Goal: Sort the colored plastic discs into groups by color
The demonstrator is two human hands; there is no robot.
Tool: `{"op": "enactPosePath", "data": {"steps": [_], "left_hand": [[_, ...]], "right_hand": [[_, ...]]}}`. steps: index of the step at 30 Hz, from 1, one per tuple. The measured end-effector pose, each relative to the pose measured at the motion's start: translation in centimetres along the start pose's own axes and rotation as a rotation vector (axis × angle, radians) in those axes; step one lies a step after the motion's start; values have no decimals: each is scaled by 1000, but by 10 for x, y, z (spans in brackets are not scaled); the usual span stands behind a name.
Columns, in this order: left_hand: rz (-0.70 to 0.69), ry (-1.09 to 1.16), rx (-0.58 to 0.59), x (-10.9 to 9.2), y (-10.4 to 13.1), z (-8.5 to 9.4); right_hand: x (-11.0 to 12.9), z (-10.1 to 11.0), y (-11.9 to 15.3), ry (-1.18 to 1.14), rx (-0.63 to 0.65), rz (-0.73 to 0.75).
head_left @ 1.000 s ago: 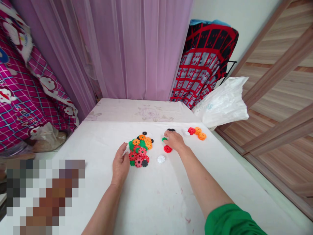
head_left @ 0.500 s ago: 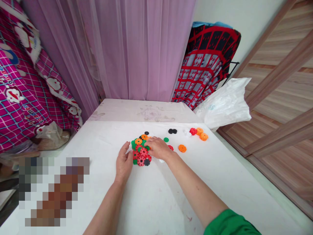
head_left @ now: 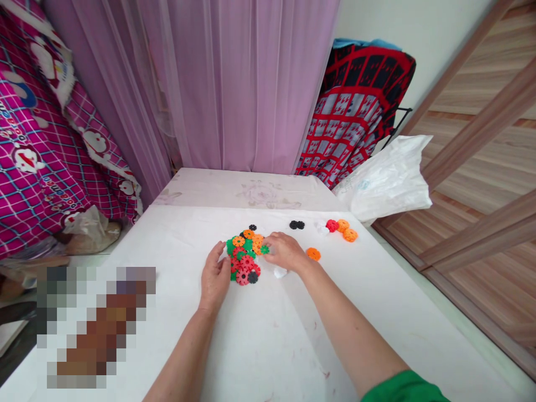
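Observation:
A pile of notched plastic discs in red, green, orange and black (head_left: 247, 261) lies on the white cloth. My left hand (head_left: 215, 276) rests at the pile's left edge, fingers apart, holding nothing. At the pile's upper right, my right hand (head_left: 282, 250) has its fingers closed on a small green disc (head_left: 264, 249). White discs (head_left: 280, 272) lie just below my right hand. Beyond the pile is a single black disc (head_left: 252, 227).
Farther right lie two black discs (head_left: 297, 225), an orange disc (head_left: 313, 254), and a group with red (head_left: 332, 225) and orange discs (head_left: 350, 235). A white plastic bag (head_left: 385, 178) stands at the table's (head_left: 368, 312) right back edge.
My right hand has moved right, off the pile's middle, with a green disc at its fingertips. It now covers the spot where separate green and red discs lay. My left hand has barely moved.

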State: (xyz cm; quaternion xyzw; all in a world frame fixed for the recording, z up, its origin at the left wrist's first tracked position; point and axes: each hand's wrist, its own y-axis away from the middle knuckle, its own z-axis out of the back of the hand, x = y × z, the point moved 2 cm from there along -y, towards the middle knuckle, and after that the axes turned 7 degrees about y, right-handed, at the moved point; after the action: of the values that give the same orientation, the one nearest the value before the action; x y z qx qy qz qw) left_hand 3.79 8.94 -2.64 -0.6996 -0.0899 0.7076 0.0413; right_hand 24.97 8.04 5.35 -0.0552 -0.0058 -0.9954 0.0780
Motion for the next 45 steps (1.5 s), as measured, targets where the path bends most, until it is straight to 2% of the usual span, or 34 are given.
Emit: {"op": "enactPosePath", "data": {"steps": [6, 9, 12, 20, 28, 32, 36, 38, 41, 43, 45], "left_hand": [[17, 23, 0, -3, 1, 0], [18, 37, -15, -5, 1, 0], [15, 42, -13, -5, 1, 0], [9, 47, -10, -2, 1, 1], [-17, 39, -21, 0, 1, 1], [-22, 19, -19, 2, 1, 1], [-83, -65, 8, 1, 0, 1], [-187, -185, 78, -4, 1, 1], [-340, -454, 262, -15, 5, -3], [-370, -603, 361, -20, 9, -4], [-360, -684, 404, -24, 10, -4]], "right_hand": [[-61, 11, 11, 45, -59, -299], [-76, 12, 8, 74, -35, -364], [-78, 8, 3, 82, 3, -344], [-80, -5, -7, 93, 0, -315], [-80, -3, -7, 53, 37, -344], [-69, 8, 0, 68, -20, -319], [-34, 11, 1, 56, -40, -150], [-13, 6, -1, 38, -27, -42], [13, -5, -4, 41, -25, 58], [23, -11, -6, 40, -22, 88], [28, -15, -7, 27, -6, 111]]}}
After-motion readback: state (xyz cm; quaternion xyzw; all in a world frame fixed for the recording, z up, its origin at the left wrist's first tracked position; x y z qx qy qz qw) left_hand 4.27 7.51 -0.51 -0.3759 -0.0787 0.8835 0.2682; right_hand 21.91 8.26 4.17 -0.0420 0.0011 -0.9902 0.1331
